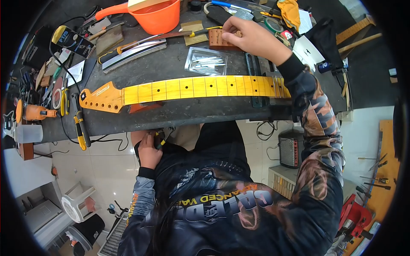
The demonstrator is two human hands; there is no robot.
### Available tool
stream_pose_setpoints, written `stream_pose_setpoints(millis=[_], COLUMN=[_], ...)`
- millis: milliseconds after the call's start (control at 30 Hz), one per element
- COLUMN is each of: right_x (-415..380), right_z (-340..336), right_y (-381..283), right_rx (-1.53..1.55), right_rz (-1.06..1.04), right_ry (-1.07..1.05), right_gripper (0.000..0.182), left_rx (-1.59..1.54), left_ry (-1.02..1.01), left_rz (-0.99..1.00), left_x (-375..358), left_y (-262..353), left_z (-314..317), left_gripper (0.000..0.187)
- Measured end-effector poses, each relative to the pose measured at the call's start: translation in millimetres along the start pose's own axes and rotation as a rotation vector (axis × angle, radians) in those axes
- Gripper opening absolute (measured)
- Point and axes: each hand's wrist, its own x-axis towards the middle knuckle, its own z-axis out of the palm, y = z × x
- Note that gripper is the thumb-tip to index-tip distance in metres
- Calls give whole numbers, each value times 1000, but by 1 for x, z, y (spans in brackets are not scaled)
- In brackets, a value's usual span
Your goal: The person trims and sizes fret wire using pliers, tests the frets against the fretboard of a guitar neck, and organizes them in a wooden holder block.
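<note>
a: left hand (150, 152) closed round yellow-and-black-handled metal pliers (162, 142). right hand (245, 37) at drilled reddish-brown wooden block (215, 39); can't tell if pinching anything.

b: light fingertips there; pliers well clear of glossy amber wooden guitar neck (198, 87), lying across dark bench (149, 68).

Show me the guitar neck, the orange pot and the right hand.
Guitar neck (179, 88): head view, on the middle of its fretboard.
Orange pot (159, 19): head view, on its side wall.
Right hand (252, 39): head view, on the back.
</note>
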Motion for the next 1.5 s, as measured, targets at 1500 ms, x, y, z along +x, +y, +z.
stream_pose_setpoints(millis=[1500], right_x=[-193], right_z=[-87], right_y=[-70], right_rx=[-99], right_rz=[245], right_ry=[-91], right_gripper=[65], left_rx=[28], left_ry=[-56], left_rz=[1], left_x=[2], left_y=[5], left_z=[-3], left_gripper=[52])
